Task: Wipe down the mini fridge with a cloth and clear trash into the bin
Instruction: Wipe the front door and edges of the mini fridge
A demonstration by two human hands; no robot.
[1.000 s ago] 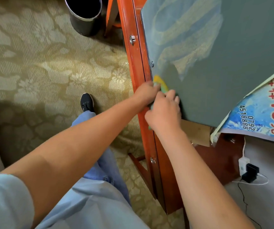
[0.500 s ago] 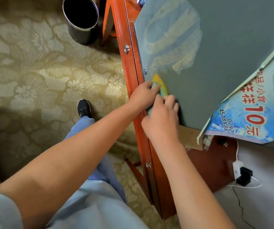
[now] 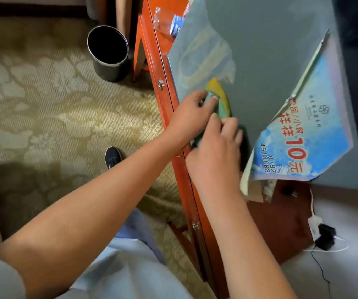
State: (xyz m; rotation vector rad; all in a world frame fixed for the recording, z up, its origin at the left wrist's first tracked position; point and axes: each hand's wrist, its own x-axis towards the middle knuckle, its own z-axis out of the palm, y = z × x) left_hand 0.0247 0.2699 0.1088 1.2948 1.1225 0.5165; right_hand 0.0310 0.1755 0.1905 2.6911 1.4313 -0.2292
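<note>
The patterned carpet [image 3: 44, 108] fills the left of the room, and against it stands the red wooden cabinet [image 3: 186, 169] with the grey top of the mini fridge [image 3: 270, 50] set into it, seen from above. Pale streaks run across the near left part of that grey surface, so I'd judge the wiping step is the one in hand and only partly done; the rest of the top looks unstreaked.

A blue printed price card [image 3: 303, 137] lies tilted on the right of the top, its lower corner hanging past the edge. The dark round bin [image 3: 109, 55] stands on the carpet just left of the cabinet, well apart from the hands. A crumpled clear plastic wrapper [image 3: 169, 22] lies on the cabinet at the far end, not yet cleared.

The left hand [image 3: 192, 113] has fingers curled onto the yellow-green cloth [image 3: 221, 98], which sits on the fridge top near its front-left edge. The right hand [image 3: 216, 156] lies just beside it, fingertips pinching the cloth's near end; most of the cloth is hidden under both hands, so I may be misreading exactly how it is bunched.

The next move probably calls for regathering the cloth into one hand and sweeping it over the unwiped area, lifting or shifting the card to reach beneath.
</note>
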